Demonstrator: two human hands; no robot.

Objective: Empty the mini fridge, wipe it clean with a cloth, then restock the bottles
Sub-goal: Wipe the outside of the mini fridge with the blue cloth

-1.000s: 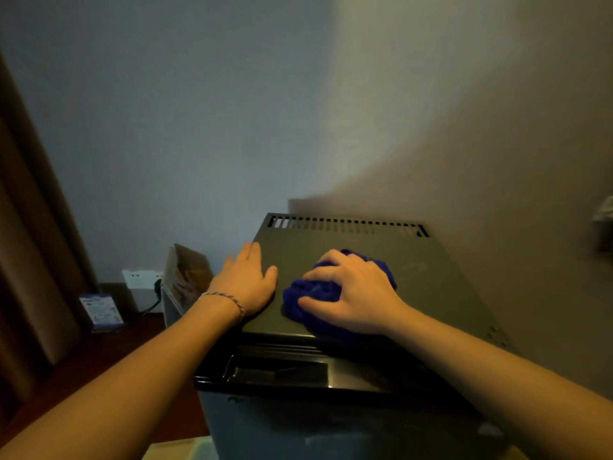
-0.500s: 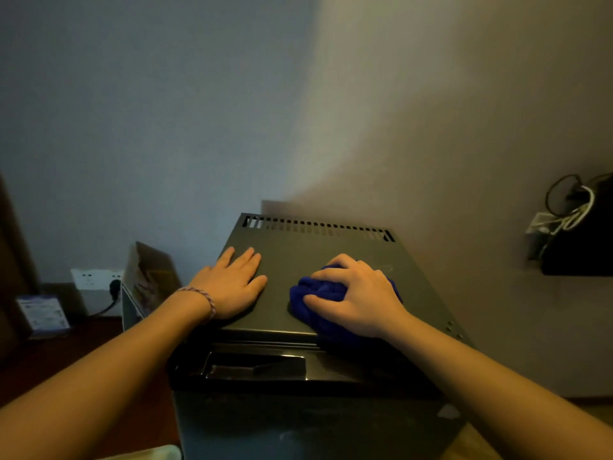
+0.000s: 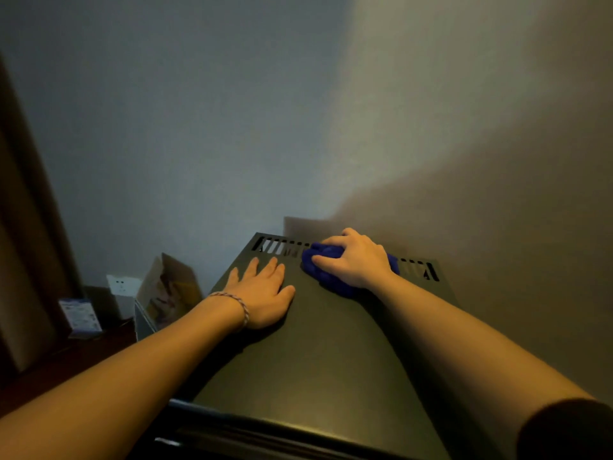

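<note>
Mini fridge [image 3: 318, 353] stands against the wall, seen from above, its dark flat top filling the lower middle of the view and a row of vent slots [image 3: 278, 246] running along its back edge. The right hand [image 3: 356, 258] grips a bunched blue cloth [image 3: 323, 272], fingers curled over it, pressing it onto the top right at the vent slots. The left hand [image 3: 262, 295] lies flat with straight fingers on the top's left side, just short of the slots, holding nothing; a braided bracelet [image 3: 237, 305] sits at its wrist.

The step in hand looks like the wiping one, here on the outside top. No bottles show, and the inside is hidden, so how far the emptying or restocking stands cannot be told.

The next move likely calls for drawing the cloth back toward the front edge or sideways along the slots, with steady downward pressure while the flat hand braces the cabinet.

Room is tight at the back: the cloth is at the rear edge, with the wall just behind. The slots could snag loose folds of cloth. To the right the top ends near the wall. To the left it drops off toward an open cardboard box [image 3: 166, 293] just beside the fridge, with a wall socket [image 3: 121, 285] and a small card [image 3: 79, 315] beyond. The widest free stretch is the bare middle and front of the top, between the two forearms.
</note>
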